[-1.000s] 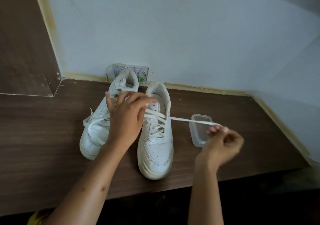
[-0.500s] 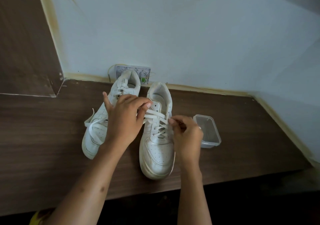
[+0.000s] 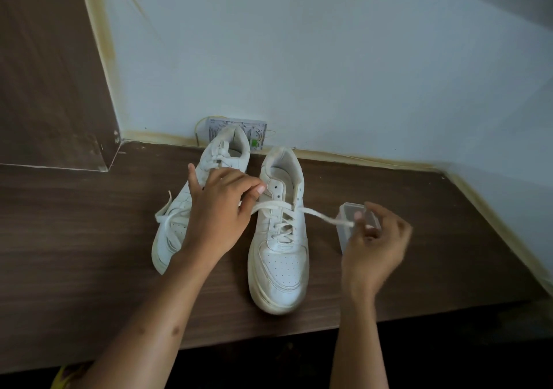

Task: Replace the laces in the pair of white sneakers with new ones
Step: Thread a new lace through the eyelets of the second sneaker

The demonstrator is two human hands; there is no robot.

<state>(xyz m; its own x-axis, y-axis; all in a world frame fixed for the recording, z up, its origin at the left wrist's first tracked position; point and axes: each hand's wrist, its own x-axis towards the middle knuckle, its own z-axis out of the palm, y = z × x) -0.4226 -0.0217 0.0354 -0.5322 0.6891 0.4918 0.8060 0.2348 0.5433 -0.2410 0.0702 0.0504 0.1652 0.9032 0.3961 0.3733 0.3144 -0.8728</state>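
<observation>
One clear container (image 3: 347, 224) sits behind the right hand (image 3: 375, 248), beside the sneaker (image 3: 279, 239).

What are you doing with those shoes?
A person is working on the lace of the right sneaker of a white pair on a wooden table. The right hand pinches the end of the lace and holds it out sideways in front of a small clear plastic box. The left hand grips the lace's other side by the shoe. The left sneaker, partly behind that hand, has loose laces.
</observation>
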